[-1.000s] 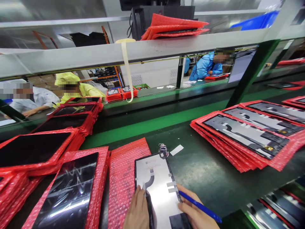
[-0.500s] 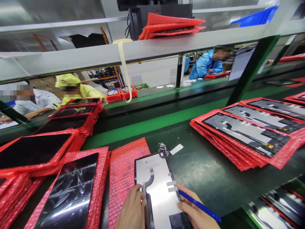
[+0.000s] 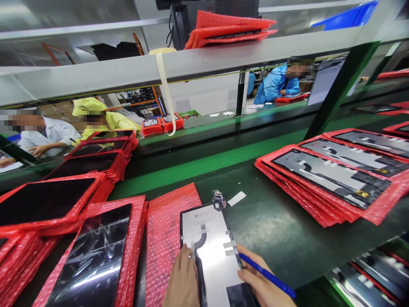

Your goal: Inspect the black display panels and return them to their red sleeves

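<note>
A tablet-sized display panel (image 3: 212, 247) lies back side up on the bench, silver with a dark curved flex cable and grey tape strips. My left hand (image 3: 182, 279) grips its left edge, fingers close together, fingertips on the silver back near the cable. Along the right edge, my right hand (image 3: 263, 279) holds a blue pen-like tool (image 3: 273, 278) and touches the panel's rim. At the panel's top right corner sits a small metal clip-like piece (image 3: 218, 199). The tool's tip is hidden. Under the panel's left side is a red bubble-wrap sleeve (image 3: 169, 217).
Stacked black screens on red bubble wrap (image 3: 99, 251) stand at left. More panels (image 3: 329, 175) are piled at right, silver sides up. A white paper scrap (image 3: 237, 198) lies beyond my panel. A tape roll (image 3: 162, 50) hangs on the shelf beam. Co-workers sit across the bench.
My left hand has shifted slightly right and up along the panel's left edge, its fingers lying flatter. The panel, my right hand and the blue tool stay nearly in place.
</note>
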Tool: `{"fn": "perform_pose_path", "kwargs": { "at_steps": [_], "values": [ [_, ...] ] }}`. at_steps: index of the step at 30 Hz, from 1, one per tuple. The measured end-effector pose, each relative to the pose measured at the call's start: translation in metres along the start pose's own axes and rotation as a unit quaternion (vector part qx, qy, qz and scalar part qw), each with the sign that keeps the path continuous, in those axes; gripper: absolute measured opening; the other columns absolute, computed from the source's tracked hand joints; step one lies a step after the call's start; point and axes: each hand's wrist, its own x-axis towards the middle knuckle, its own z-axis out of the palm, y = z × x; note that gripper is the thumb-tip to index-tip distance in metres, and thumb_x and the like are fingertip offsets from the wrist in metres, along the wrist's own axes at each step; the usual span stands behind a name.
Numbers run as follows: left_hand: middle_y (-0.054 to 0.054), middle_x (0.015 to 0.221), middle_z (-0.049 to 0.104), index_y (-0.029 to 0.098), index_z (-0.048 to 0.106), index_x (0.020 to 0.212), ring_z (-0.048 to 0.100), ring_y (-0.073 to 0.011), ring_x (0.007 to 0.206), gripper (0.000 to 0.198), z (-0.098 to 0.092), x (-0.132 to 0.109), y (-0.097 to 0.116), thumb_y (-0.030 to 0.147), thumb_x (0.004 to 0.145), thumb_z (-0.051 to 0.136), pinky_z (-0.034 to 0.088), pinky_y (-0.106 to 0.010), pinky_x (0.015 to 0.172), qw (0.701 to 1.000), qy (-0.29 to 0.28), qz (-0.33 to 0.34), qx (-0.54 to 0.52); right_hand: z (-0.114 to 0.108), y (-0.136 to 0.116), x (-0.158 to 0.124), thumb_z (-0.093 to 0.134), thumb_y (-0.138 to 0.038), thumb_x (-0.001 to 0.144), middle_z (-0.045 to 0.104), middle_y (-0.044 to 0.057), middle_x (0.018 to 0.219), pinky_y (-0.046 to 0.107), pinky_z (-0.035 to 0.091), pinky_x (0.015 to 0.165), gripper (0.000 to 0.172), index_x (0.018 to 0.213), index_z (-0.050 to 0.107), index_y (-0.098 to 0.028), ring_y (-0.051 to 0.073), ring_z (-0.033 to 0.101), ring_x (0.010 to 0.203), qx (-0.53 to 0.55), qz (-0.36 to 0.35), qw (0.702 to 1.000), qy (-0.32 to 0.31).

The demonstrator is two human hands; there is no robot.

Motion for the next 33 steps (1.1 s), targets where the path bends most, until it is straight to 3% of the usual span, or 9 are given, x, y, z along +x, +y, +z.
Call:
{"fn": "perform_pose_path", "kwargs": {
  "at_steps": [3, 6, 13, 16, 18, 20, 26, 30, 33],
  "values": [
    [-0.014, 0.094, 0.069, 0.009, 0.061, 0.097, 0.065, -0.0299, 0.098, 0.026, 0.003, -0.001, -0.003, 0.002, 0.079, 0.044, 0.057, -0.038, 0.083, 1.0, 0.004, -0.002, -0.01, 0.003, -0.004, -0.001, 0.078, -0.016, 0.061, 0.077, 0.001, 0.103, 0.035, 0.05, 0.085, 0.04, 0.098, 0.076, -0.031, 0.025, 0.068, 0.096, 0.003, 0.006, 1.0, 0.0],
    [-0.016, 0.097, 0.067, 0.008, 0.058, 0.103, 0.068, -0.0266, 0.092, 0.028, -0.001, 0.003, -0.011, 0.002, 0.082, 0.041, 0.058, -0.036, 0.078, 0.998, -0.009, -0.048, -0.036, 0.006, -0.008, 0.0, 0.078, -0.016, 0.058, 0.078, 0.002, 0.102, 0.036, 0.051, 0.085, 0.041, 0.096, 0.077, -0.03, 0.026, 0.068, 0.095, -0.002, 0.005, 1.0, 0.005],
    [-0.011, 0.108, 0.065, 0.021, 0.054, 0.096, 0.068, -0.0146, 0.096, 0.023, -0.034, 0.027, -0.027, 0.011, 0.093, 0.033, 0.057, -0.022, 0.074, 0.979, -0.059, -0.112, -0.162, 0.003, -0.004, 0.004, 0.075, -0.017, 0.059, 0.076, 0.003, 0.108, 0.039, 0.05, 0.089, 0.041, 0.098, 0.076, -0.029, 0.027, 0.068, 0.099, -0.019, -0.005, 1.0, 0.005],
    [-0.013, 0.118, 0.063, 0.022, 0.055, 0.097, 0.065, -0.0209, 0.108, 0.011, -0.041, 0.029, -0.028, 0.025, 0.093, 0.045, 0.057, -0.032, 0.084, 0.97, -0.076, -0.111, -0.205, -0.003, 0.001, 0.007, 0.072, -0.019, 0.066, 0.074, 0.004, 0.114, 0.04, 0.049, 0.094, 0.042, 0.106, 0.073, -0.028, 0.029, 0.065, 0.108, -0.058, -0.021, 0.998, -0.015],
    [-0.012, 0.121, 0.065, 0.023, 0.057, 0.094, 0.061, -0.0242, 0.115, 0.008, -0.042, 0.029, -0.028, 0.024, 0.09, 0.05, 0.054, -0.039, 0.092, 0.964, -0.092, -0.095, -0.231, -0.007, 0.002, 0.008, 0.07, -0.022, 0.072, 0.07, 0.005, 0.122, 0.04, 0.047, 0.098, 0.042, 0.114, 0.07, -0.028, 0.028, 0.061, 0.116, -0.113, -0.061, 0.991, -0.021],
    [-0.009, 0.117, 0.068, 0.024, 0.059, 0.091, 0.061, -0.0223, 0.116, 0.014, -0.042, 0.029, -0.029, 0.019, 0.092, 0.046, 0.052, -0.038, 0.094, 0.96, -0.105, -0.088, -0.245, -0.006, -0.001, 0.009, 0.069, -0.025, 0.077, 0.064, 0.006, 0.131, 0.039, 0.044, 0.103, 0.045, 0.122, 0.065, -0.027, 0.028, 0.057, 0.122, -0.176, -0.101, 0.979, -0.032],
    [-0.006, 0.108, 0.071, 0.022, 0.06, 0.084, 0.065, -0.0191, 0.106, 0.022, -0.045, 0.038, -0.033, 0.012, 0.092, 0.041, 0.053, -0.032, 0.087, 0.954, -0.143, -0.109, -0.241, 0.011, -0.017, 0.014, 0.064, -0.017, 0.078, 0.064, 0.016, 0.13, 0.038, 0.051, 0.092, 0.066, 0.141, 0.043, -0.017, 0.026, 0.068, 0.105, -0.223, -0.077, 0.966, -0.105],
    [-0.005, 0.096, 0.072, 0.021, 0.062, 0.084, 0.068, -0.0223, 0.085, 0.031, -0.05, 0.048, -0.027, 0.004, 0.088, 0.036, 0.054, -0.038, 0.077, 0.954, -0.162, -0.13, -0.217, 0.01, -0.008, 0.018, 0.066, -0.012, 0.072, 0.057, 0.015, 0.138, 0.041, 0.037, 0.108, 0.072, 0.14, 0.044, -0.017, 0.028, 0.053, 0.127, -0.264, -0.143, 0.949, -0.095],
    [-0.005, 0.083, 0.069, 0.02, 0.062, 0.081, 0.065, -0.0242, 0.072, 0.036, -0.05, 0.057, -0.026, 0.003, 0.087, 0.032, 0.053, -0.04, 0.068, 0.954, -0.163, -0.159, -0.198, 0.004, 0.0, 0.019, 0.064, -0.013, 0.076, 0.051, 0.013, 0.144, 0.042, 0.033, 0.112, 0.069, 0.141, 0.042, -0.02, 0.027, 0.045, 0.134, -0.273, -0.157, 0.944, -0.098]
  ]
}}
